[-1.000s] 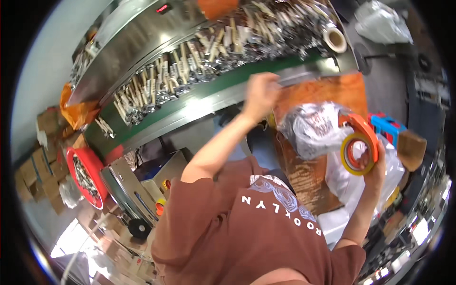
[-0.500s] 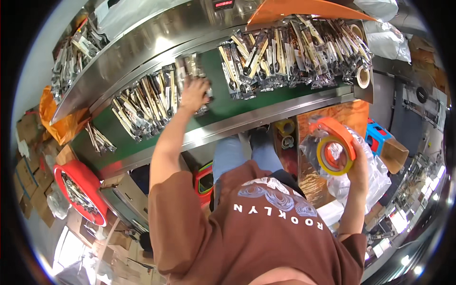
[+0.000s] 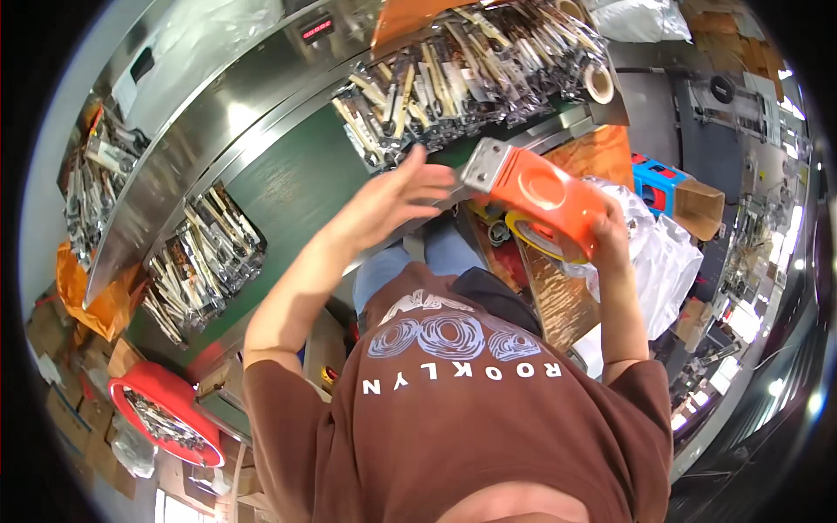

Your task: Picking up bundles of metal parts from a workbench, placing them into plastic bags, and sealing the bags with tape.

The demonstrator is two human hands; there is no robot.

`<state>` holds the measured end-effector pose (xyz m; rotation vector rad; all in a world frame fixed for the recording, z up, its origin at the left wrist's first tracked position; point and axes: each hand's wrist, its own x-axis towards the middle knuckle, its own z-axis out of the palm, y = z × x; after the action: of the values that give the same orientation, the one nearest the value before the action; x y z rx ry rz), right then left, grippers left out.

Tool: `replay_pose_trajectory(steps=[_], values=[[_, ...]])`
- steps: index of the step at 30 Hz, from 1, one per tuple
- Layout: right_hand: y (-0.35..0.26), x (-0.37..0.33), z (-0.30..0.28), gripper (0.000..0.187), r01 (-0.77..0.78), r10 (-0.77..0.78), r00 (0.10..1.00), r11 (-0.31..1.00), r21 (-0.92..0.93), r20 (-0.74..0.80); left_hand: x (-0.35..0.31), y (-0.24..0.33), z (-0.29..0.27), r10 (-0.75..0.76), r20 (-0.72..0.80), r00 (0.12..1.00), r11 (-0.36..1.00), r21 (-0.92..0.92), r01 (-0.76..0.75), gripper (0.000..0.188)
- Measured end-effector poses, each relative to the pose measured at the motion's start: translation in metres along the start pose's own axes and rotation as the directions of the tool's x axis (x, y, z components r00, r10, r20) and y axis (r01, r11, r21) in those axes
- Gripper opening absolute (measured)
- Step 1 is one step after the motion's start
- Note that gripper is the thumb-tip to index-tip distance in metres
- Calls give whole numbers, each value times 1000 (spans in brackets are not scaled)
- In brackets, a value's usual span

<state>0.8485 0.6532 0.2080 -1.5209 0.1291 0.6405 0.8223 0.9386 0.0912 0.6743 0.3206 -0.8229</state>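
My right hand (image 3: 611,234) grips an orange hand-held tape dispenser (image 3: 558,193) over the gap in front of the belt. Its metal cutter end points up and to the left, and a yellow-edged tape roll (image 3: 539,237) shows beneath it. My left hand (image 3: 399,199) is empty, fingers stretched apart, just left of the cutter end. Beyond it, a long row of clear-wrapped chopstick-and-spoon packets (image 3: 458,83) lies on the green conveyor belt (image 3: 292,179). A smaller batch of wrapped packets (image 3: 209,257) rests farther left on the belt.
A red basin (image 3: 187,427) holding packets stands at lower left. More packets (image 3: 100,187) sit beyond the metal rail at far left, near an orange bag (image 3: 91,292). A tape roll (image 3: 598,84) stands at the belt's right end. White plastic bags (image 3: 658,270) and a blue crate (image 3: 656,185) are at right.
My left hand has left the packets and moved right, toward the dispenser. My right hand has turned the dispenser so its cutter points left. The left batch sits farther left; the view has shifted.
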Motion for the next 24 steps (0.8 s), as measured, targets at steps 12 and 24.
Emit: replay_pose_trajectory(steps=[12,24], values=[[8,-136,-84,54,-49,27,995,970,-237,-94,74,-85,142,-125,302,945,988,-46,146,30],[-21,-198,-259,45,-122,-34,851,958,-259,-525,342,-54,143,377,110,920,427,860,-278,23]])
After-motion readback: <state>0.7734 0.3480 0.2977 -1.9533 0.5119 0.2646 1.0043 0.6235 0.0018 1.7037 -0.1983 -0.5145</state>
